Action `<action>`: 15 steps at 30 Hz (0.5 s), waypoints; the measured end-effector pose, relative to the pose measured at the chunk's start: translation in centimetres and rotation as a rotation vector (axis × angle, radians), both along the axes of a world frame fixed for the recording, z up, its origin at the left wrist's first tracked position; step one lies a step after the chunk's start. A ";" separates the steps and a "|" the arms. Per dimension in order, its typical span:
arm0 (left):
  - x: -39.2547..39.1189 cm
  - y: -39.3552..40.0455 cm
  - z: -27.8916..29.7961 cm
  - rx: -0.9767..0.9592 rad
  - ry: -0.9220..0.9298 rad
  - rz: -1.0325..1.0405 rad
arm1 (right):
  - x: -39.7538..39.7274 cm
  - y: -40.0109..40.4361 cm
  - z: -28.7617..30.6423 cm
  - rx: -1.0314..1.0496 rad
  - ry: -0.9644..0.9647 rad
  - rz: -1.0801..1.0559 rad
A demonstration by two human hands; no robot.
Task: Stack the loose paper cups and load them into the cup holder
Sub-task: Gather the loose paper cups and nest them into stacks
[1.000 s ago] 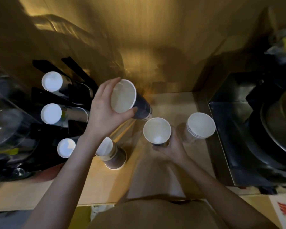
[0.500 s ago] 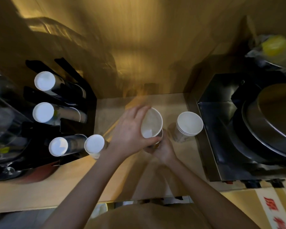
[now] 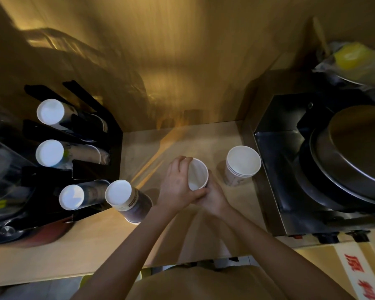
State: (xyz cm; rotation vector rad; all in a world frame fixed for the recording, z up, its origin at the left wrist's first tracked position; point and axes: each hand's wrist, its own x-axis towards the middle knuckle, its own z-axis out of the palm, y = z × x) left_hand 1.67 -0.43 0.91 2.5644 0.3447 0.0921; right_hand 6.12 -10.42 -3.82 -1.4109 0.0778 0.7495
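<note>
At far left we see the black cup holder (image 3: pixel 95 169) with three cup stacks in it; an upturned stack (image 3: pixel 128 200) stands just beside it on the bench (image 3: pixel 182 137). Our left hand (image 3: pixel 178 187) and right hand (image 3: pixel 214 197) both wrap one open cup (image 3: pixel 197 175). Another stack (image 3: pixel 241 165) stands right.

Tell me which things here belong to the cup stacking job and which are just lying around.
Job: cup in both hands, white cup stack, upturned dark stack, black cup holder.
Lying about: metal cooker, bagged yellow item.
</note>
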 end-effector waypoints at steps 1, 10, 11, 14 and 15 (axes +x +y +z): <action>0.2 0.0 0.0 -0.006 0.005 0.007 | 0.2 -0.3 0.1 -0.017 -0.040 0.018; 3.0 0.0 0.8 -0.011 0.008 0.021 | 2.7 0.2 0.8 0.092 -0.023 0.035; 3.2 -0.1 0.9 -0.002 0.011 0.020 | 2.7 0.3 0.8 0.022 -0.066 0.071; 3.6 -0.2 0.7 0.022 0.010 0.020 | 2.6 -0.5 -0.3 -0.346 -0.585 0.166; 3.6 -0.2 0.6 0.017 0.002 0.031 | 2.5 -0.2 0.0 -0.337 -0.562 0.131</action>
